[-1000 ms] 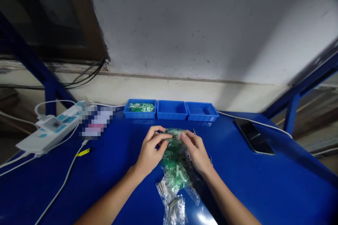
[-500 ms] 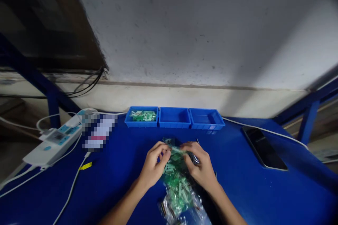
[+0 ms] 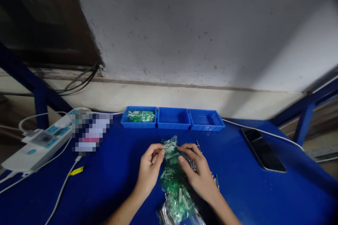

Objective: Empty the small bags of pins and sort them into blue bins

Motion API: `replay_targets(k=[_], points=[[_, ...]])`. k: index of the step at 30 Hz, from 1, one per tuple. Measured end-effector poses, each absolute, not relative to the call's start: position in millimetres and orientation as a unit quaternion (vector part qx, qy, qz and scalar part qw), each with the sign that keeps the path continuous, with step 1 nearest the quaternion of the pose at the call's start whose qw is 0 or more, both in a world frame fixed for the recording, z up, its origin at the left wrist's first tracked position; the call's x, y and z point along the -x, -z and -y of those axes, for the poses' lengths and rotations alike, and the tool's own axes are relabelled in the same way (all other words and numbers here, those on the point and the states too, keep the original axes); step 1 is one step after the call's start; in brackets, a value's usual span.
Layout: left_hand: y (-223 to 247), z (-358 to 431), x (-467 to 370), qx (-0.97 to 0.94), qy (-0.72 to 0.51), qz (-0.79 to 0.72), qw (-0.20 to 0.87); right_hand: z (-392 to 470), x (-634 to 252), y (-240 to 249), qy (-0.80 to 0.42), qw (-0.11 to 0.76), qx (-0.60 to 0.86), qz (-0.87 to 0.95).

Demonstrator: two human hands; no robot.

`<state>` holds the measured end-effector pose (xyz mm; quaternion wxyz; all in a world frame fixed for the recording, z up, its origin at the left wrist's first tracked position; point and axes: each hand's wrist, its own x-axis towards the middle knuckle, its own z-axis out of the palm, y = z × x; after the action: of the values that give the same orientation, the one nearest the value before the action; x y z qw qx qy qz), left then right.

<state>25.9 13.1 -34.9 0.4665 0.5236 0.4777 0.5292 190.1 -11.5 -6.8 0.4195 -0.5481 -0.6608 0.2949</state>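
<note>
Head view: a white oblong power strip (image 3: 31,160) lies leftmost; my left hand (image 3: 148,168) pinches a clear plastic packet of pale-green pieces (image 3: 171,151), similar packets (image 3: 175,193) crowding between my wrists; my right hand (image 3: 198,168), thumb and fingers apart, is beside it; a black rectangular phone (image 3: 264,150) lies rightmost.

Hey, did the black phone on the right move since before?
No. Judged against the rightmost blue tray, the black phone lies in the same spot, off to its right. Only the camera's view has shifted.
</note>
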Motion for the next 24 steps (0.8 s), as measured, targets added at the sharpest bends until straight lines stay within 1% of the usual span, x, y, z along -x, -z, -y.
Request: replay_targets(k=[4, 6, 8, 10, 11, 14, 17, 20, 24], points=[[32.7, -6.2, -22.4, -0.728, -0.495, -0.387, 0.274, 9.0, -184.6, 8.4, -0.423, 0.467, 0.534, 0.564], [32.2, -3.2, -21.2, -0.787, -0.461, -0.342, 0.227, 8.9, -183.7, 9.1, -0.446, 0.484, 0.521, 0.542], [31.8, -2.0, -20.4, -0.799, -0.442, -0.339, 0.225, 10.1, -184.2, 9.0, -0.421, 0.493, 0.521, 0.555], [31.2, -3.1, -19.5, -0.768, -0.450, -0.373, 0.260, 12.0, -185.2, 8.4, -0.353, 0.495, 0.529, 0.592], [30.8, -4.4, -18.9, -0.740, -0.457, -0.397, 0.294, 13.0, -185.6, 8.2, -0.313, 0.493, 0.528, 0.616], [30.5, -8.3, -17.0, -0.634, -0.459, -0.441, 0.440, 15.0, -185.3, 8.3, -0.224, 0.485, 0.495, 0.685], [32.4, -9.2, -16.9, -0.531, -0.463, -0.431, 0.564, 15.3, -184.0, 9.7, -0.185, 0.468, 0.470, 0.726], [34.5, -8.1, -19.0, -0.452, -0.475, -0.420, 0.627, 14.8, -183.3, 11.4, -0.167, 0.451, 0.464, 0.743], [32.1, -9.0, -20.9, -0.406, -0.476, -0.419, 0.658, 14.6, -182.5, 13.0, -0.166, 0.440, 0.466, 0.749]])
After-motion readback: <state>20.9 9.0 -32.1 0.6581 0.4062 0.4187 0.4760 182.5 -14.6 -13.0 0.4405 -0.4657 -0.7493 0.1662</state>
